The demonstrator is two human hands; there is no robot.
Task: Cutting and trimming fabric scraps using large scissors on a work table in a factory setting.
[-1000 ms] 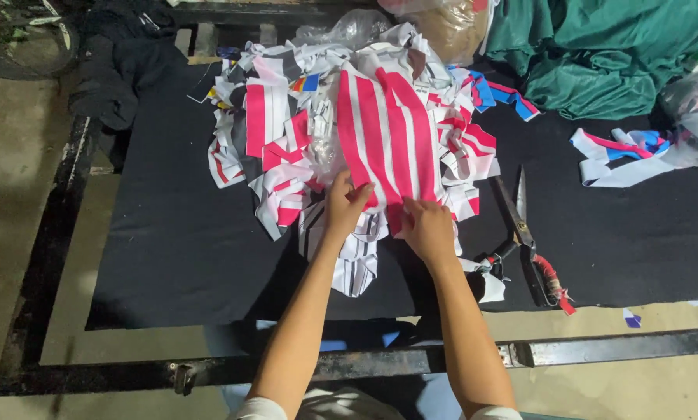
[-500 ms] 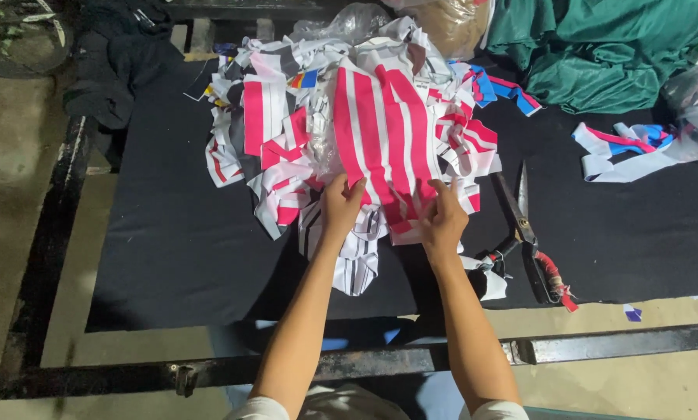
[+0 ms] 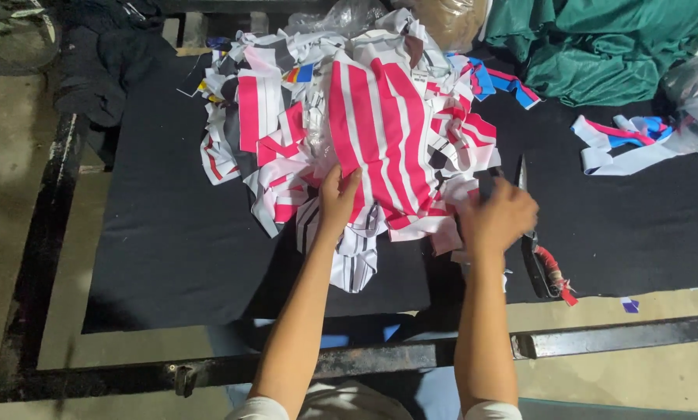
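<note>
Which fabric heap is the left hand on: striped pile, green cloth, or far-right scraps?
The pink-and-white striped fabric pile at centre; the left hand presses its near edge. The green cloth lies top right, and the white, pink and blue scrap strips lie apart, untouched.

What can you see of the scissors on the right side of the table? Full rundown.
The scissors lie flat on the black cloth table cover, right of the striped fabric pile. Dark metal blades point away from the person; the handles, wrapped in red cord or tape, point toward the near edge. They look closed. The right hand covers the blade's middle, blurred, so contact or grip cannot be confirmed. Small fabric scraps lie around the handles.
</note>
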